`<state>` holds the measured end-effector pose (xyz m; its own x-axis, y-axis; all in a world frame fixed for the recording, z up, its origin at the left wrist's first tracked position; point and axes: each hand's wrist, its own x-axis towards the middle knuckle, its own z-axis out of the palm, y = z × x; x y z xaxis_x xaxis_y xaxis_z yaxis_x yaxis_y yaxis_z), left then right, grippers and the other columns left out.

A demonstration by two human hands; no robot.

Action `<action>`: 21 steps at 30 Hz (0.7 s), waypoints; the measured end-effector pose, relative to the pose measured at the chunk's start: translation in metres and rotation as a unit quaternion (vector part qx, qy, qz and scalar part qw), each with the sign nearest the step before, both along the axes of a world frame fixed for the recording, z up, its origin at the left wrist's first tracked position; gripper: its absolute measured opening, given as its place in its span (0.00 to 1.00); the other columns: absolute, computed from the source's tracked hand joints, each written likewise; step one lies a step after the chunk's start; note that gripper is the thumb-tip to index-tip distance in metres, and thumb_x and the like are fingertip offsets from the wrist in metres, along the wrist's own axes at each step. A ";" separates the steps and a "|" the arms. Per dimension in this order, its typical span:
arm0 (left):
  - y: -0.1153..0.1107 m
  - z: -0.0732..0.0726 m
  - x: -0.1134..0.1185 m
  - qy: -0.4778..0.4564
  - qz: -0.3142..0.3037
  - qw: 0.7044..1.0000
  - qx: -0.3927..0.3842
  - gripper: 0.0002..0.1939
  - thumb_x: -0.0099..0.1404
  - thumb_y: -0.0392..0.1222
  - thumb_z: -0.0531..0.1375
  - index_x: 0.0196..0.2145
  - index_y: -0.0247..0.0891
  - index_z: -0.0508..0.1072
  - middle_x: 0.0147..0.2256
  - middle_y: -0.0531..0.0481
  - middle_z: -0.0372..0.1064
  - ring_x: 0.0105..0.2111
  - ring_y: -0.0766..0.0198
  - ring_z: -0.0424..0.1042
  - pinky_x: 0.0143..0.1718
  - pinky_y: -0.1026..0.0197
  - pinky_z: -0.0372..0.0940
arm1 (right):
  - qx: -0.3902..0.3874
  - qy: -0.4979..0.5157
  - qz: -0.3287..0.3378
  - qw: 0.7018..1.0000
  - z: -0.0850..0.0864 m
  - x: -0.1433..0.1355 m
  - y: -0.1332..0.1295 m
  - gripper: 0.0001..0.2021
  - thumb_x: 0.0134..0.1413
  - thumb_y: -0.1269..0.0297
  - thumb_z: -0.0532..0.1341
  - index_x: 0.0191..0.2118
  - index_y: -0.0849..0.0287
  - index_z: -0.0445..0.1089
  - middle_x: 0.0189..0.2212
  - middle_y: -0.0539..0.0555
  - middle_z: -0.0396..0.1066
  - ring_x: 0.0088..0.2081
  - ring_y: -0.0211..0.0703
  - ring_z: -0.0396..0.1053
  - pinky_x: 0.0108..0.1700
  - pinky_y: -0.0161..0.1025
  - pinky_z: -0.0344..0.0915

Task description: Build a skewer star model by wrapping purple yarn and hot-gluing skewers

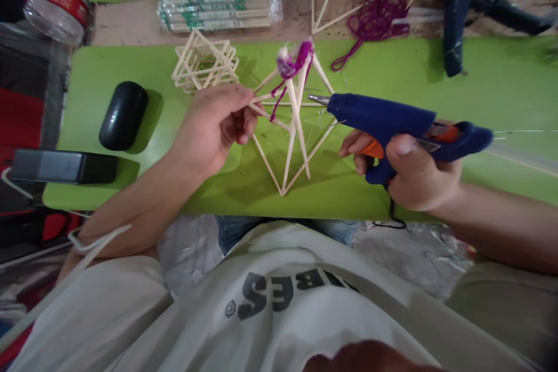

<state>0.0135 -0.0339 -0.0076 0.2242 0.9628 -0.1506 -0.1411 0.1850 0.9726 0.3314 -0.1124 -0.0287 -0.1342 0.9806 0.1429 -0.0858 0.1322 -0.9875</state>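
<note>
A frame of thin wooden sticks [292, 122] stands on the green table [514, 87], with purple yarn [302, 57] around its top joint and a loose strand hanging down. My left hand [213, 122] pinches the frame's left corner between thumb and fingers. In my right hand [414, 171] is a blue glue gun [383, 117], its metal nozzle pointing left, just right of the frame's upper part. My fingers are around its handle, near the orange trigger.
Behind the frame lie a small stick structure [204, 62], bagged sticks [218, 0], a purple yarn heap [379, 11] and a dark blue tool [455, 23]. At left are a black mouse-like object [124, 115], a black box [65, 167] and a bottle [58, 0].
</note>
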 end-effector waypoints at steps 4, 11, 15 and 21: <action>0.005 -0.005 -0.005 -0.027 0.002 0.999 -0.029 0.19 0.60 0.56 0.81 0.28 0.45 0.79 0.22 0.52 0.70 0.20 0.69 0.61 0.17 0.58 0.52 | -0.018 0.012 0.000 1.000 0.006 -0.003 -0.002 0.17 0.75 0.45 0.74 0.42 0.53 0.92 0.38 0.59 0.87 0.34 0.47 0.81 0.27 0.42 0.71; 0.004 -0.001 -0.003 -0.061 0.005 0.998 -0.029 0.15 0.57 0.49 0.84 0.34 0.47 0.84 0.23 0.53 0.68 0.21 0.68 0.62 0.20 0.57 0.51 | -0.051 0.019 -0.029 0.998 0.015 -0.008 -0.001 0.21 0.67 0.39 0.79 0.36 0.53 0.91 0.36 0.58 0.86 0.34 0.48 0.81 0.26 0.41 0.70; 0.002 0.000 -0.002 -0.066 -0.002 0.998 0.007 0.13 0.59 0.45 0.83 0.35 0.47 0.84 0.24 0.53 0.67 0.22 0.67 0.62 0.21 0.57 0.52 | -0.048 0.029 -0.038 0.998 0.017 -0.010 -0.001 0.22 0.67 0.40 0.79 0.35 0.54 0.90 0.35 0.58 0.86 0.32 0.45 0.80 0.25 0.40 0.70; 0.001 -0.002 -0.002 -0.050 0.004 0.998 0.029 0.10 0.62 0.45 0.82 0.35 0.44 0.87 0.23 0.53 0.67 0.21 0.69 0.58 0.21 0.56 0.50 | -0.040 0.033 -0.051 0.997 0.022 -0.014 -0.001 0.21 0.66 0.41 0.80 0.34 0.54 0.90 0.34 0.58 0.86 0.31 0.45 0.79 0.24 0.39 0.69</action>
